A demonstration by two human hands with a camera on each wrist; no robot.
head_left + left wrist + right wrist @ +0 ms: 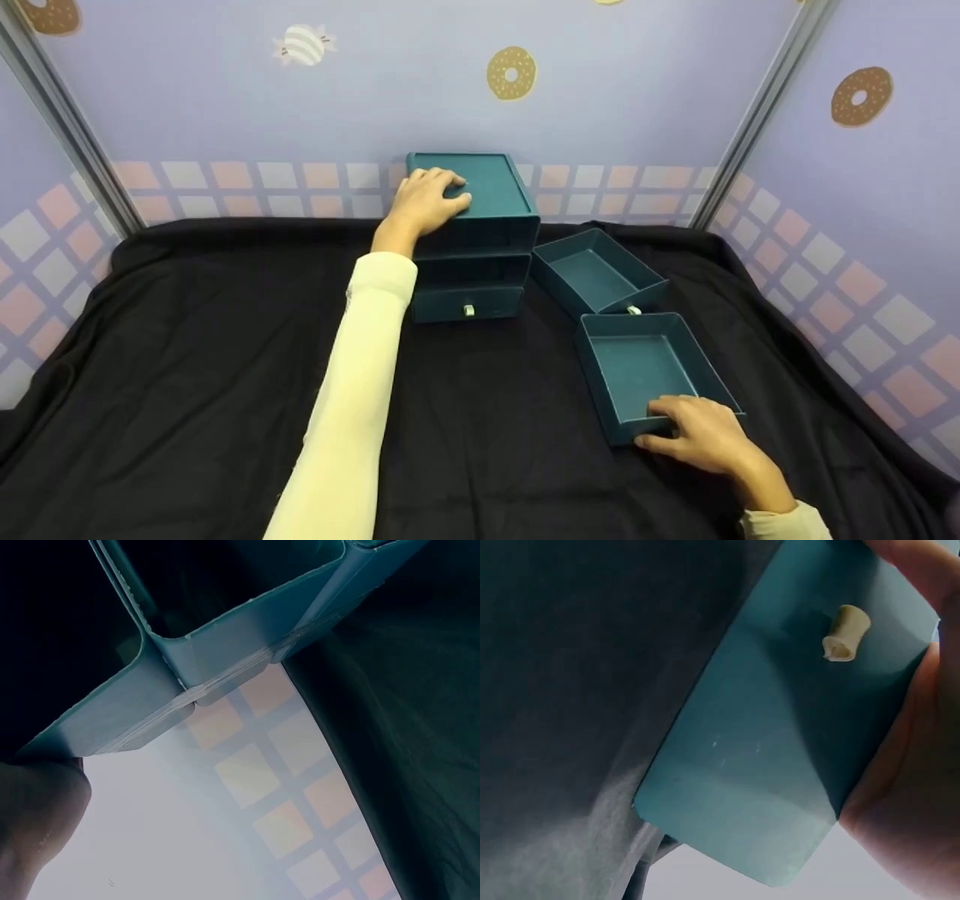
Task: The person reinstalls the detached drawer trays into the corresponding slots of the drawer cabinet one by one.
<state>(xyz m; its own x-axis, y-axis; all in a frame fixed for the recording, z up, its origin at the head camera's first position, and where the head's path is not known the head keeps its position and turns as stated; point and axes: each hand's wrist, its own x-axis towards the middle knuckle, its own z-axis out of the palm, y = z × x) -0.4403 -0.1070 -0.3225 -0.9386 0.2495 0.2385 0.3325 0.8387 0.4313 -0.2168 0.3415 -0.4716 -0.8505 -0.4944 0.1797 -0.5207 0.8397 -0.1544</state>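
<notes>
A dark teal drawer cabinet (499, 184) stands at the back; its upper two compartments gape, and a bottom drawer (442, 306) with a pale knob fills the lowest. My left hand (426, 201) rests on the cabinet's top near the left side; the left wrist view shows two hollow compartments (232, 649) and a bit of that hand (45, 810). At the right, my right hand (701, 435) grips the near wall of a loose drawer (637, 360), fingers over the rim and thumb outside. The right wrist view shows this drawer's front (735, 757) and its pale knob (847, 630).
Behind the gripped drawer, a second loose drawer (589, 274) lies at an angle beside the cabinet, its knob against the nearer drawer. Black cloth (210, 360) covers the table. Patterned purple panels (225, 97) stand at the back and both sides.
</notes>
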